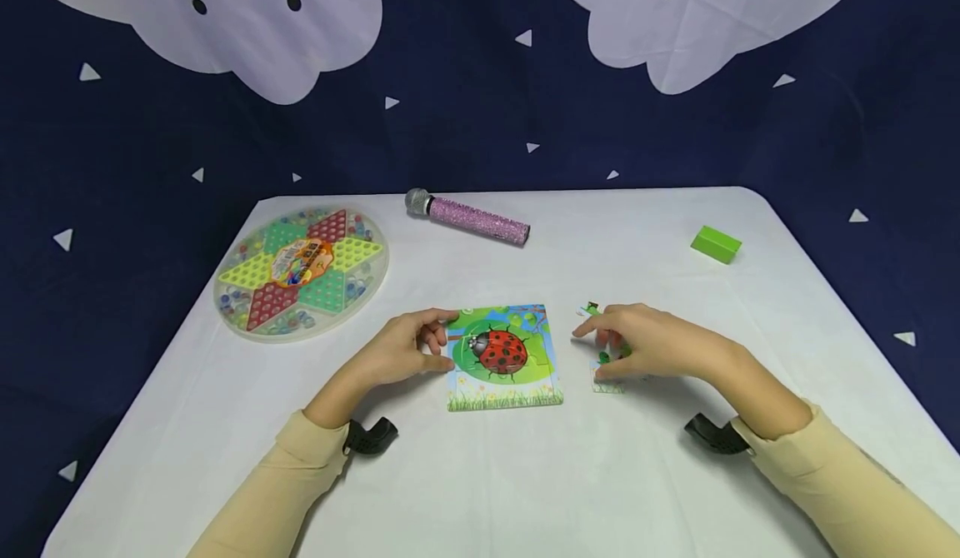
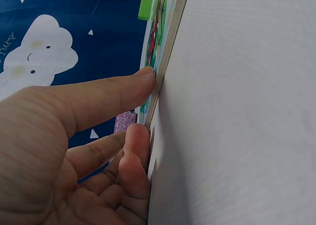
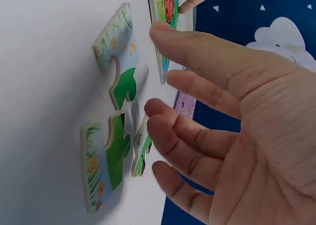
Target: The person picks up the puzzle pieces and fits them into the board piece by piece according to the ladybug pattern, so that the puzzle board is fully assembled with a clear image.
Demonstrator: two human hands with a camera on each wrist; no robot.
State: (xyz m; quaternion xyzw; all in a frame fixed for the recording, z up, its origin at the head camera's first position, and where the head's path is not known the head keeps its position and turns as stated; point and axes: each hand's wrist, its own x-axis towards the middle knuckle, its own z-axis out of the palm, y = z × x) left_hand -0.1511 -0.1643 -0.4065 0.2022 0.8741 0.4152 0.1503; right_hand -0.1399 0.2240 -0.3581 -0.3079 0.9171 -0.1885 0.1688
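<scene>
Star-patterned game board: far left of the white table.
Left hand: at the ladybug puzzle's left edge, thumb and index finger spread apart and touching it, other fingers loosely curled.
Pink microphone: far middle, lying aslant, silver head to the left.
Ladybug puzzle: lying flat in the middle, between the hands.
Loose puzzle pieces: just right of the puzzle, partly under the right hand.
Right hand: above these pieces, fingers bent and apart, pinching nothing.
Green block: far right.
</scene>
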